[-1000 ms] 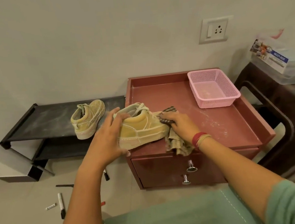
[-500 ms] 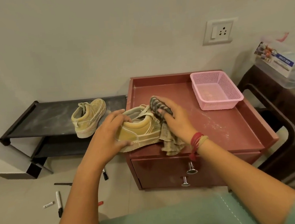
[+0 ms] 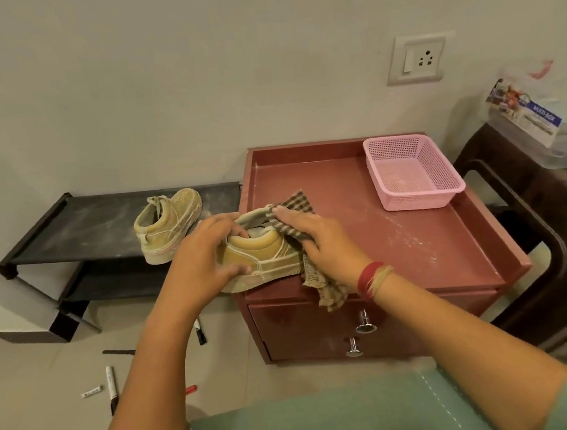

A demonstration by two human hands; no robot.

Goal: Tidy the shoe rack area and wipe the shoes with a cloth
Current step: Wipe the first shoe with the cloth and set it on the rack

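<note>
Red cabinet top | left hand grips tan shoe | right hand presses checked cloth on it

Tan-yellow shoe with pale stitching, frame centre; matching dusty shoe on black rack, left. Brown-and-beige checked cloth; maroon cabinet. Pink mesh basket, upper right; red and yellow wrist threads; green garment, bottom.

Shoe on cabinet front-left corner, basket at 2 o'clock, second shoe on rack at 9 o'clock.
</note>
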